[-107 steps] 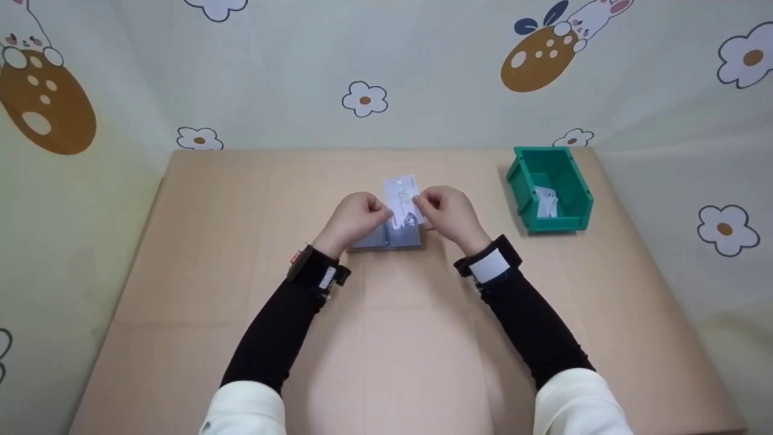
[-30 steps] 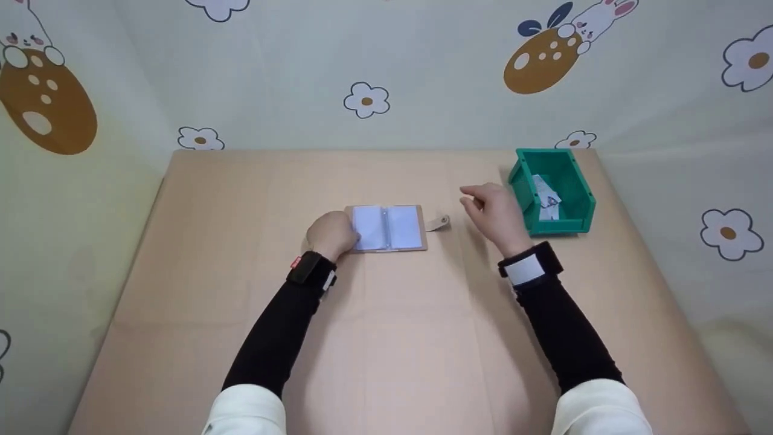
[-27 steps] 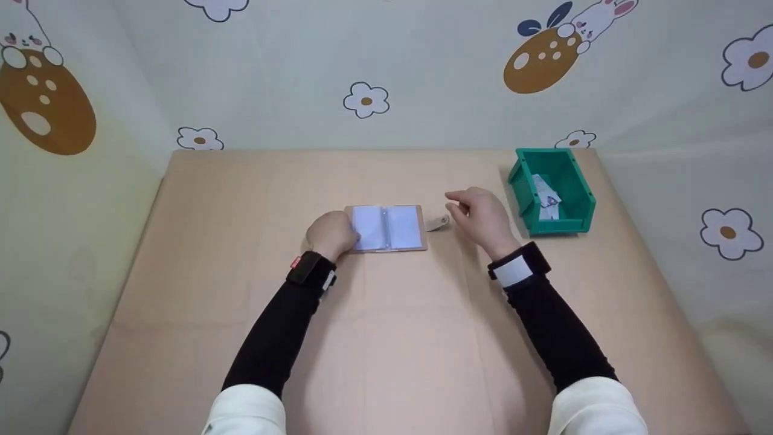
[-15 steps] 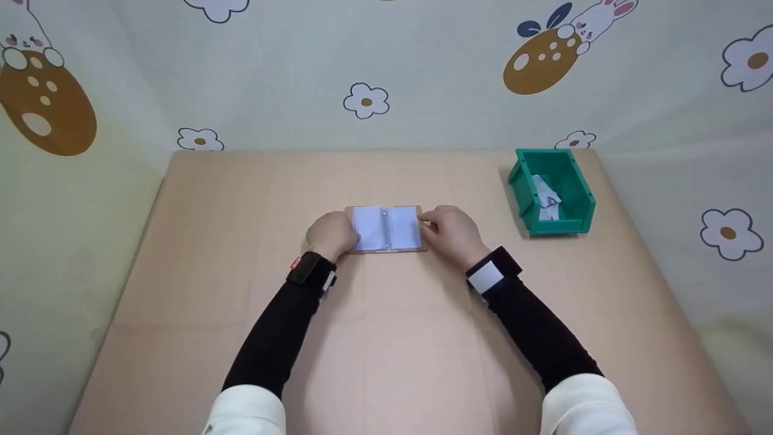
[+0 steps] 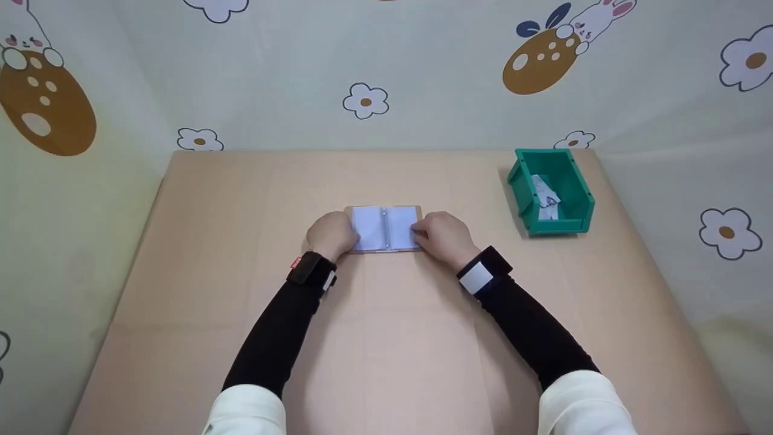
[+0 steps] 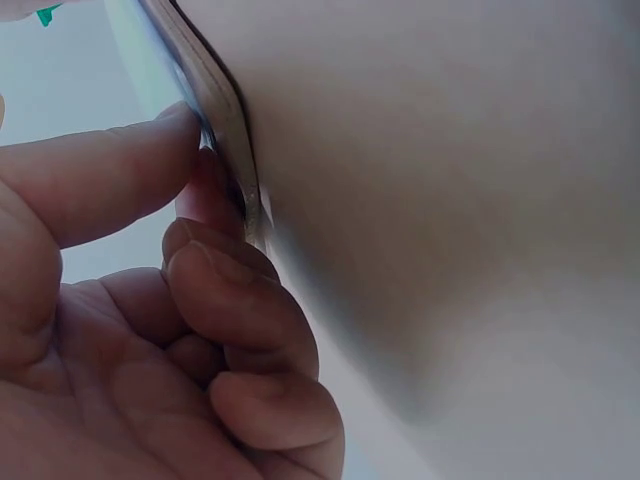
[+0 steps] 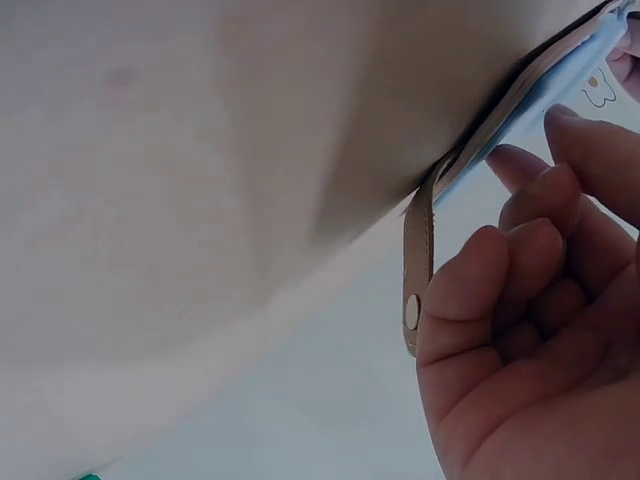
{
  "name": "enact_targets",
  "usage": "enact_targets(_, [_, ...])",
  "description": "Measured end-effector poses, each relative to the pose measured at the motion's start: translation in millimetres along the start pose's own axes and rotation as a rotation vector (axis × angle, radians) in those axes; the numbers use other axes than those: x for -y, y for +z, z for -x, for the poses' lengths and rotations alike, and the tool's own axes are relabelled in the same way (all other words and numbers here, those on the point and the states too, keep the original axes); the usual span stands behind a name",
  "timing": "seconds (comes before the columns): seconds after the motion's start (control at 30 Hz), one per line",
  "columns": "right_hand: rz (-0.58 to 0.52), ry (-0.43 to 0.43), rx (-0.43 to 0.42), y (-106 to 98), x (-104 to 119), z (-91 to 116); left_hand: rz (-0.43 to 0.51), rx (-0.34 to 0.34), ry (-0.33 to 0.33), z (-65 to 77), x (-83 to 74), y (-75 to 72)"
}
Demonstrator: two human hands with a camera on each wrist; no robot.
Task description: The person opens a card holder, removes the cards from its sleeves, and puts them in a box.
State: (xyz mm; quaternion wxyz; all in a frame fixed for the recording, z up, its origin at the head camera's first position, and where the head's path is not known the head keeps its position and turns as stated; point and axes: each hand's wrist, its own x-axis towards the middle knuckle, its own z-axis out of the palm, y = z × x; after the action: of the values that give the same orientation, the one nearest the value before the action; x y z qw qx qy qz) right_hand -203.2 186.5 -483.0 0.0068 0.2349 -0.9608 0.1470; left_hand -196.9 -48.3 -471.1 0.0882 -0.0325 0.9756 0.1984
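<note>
A small card holder (image 5: 368, 227) lies spread on the table, its brown cover showing around pale clear-sleeved pages with a central spine. My left hand (image 5: 332, 235) pinches its left edge; the left wrist view has the thumb (image 6: 110, 170) over the pages and a finger at the cover's underside. On the opposite side, my right hand (image 5: 448, 238) reaches the right page's edge with thumb and forefinger, which stand apart in the right wrist view; the other fingers are curled. A snap strap (image 7: 418, 265) hangs off the cover beside that hand, hidden in the head view.
A green bin (image 5: 555, 226) stands at the table's back right, with several white printed cards (image 5: 546, 202) inside. The brown table (image 5: 386, 338) meets a patterned curtain (image 5: 290, 72) behind and at both sides.
Earlier both hands held a white card above the holder; it is out of their grasp now. My right hand has come left from near the bin to the right page. The left hand stays put lately.
</note>
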Motion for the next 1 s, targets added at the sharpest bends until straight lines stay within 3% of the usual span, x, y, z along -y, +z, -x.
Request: enact_targets(1.0, [0.049,-0.083,0.029,8,19,-10,0.037,0.012,-0.009,-0.5,2.3,0.3])
